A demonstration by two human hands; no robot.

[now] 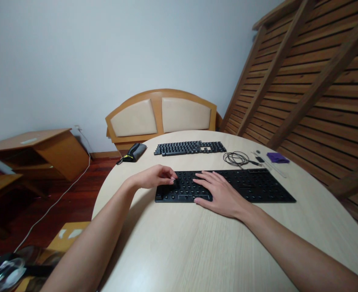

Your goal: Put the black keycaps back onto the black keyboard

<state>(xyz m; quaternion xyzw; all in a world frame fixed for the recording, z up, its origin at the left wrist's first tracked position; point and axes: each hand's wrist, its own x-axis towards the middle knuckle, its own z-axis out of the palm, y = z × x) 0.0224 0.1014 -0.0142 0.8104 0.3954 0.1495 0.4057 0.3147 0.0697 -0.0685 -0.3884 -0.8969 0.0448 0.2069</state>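
Observation:
A black keyboard (258, 187) without most of its keycaps lies across the table, its bare switches showing. My right hand (217, 190) rests flat on the middle of it, fingers spread. Over the keyboard's left end, my left hand (159, 177) has thumb and fingers pinched together at a small black keycap (176, 183). Whether that keycap is lifted or still on its switch I cannot tell. Behind the keyboard, many loose black keycaps (181, 148) are laid out in rows like a keyboard, with a gap towards the right.
A coiled black cable (236, 158), a purple cloth (277, 157) and small tools (259, 159) lie at the right. A black-and-grey pouch-like thing (135, 152) sits at the back left of the round table (197, 243). Beyond stand a headboard (163, 95) and wooden slats (303, 81).

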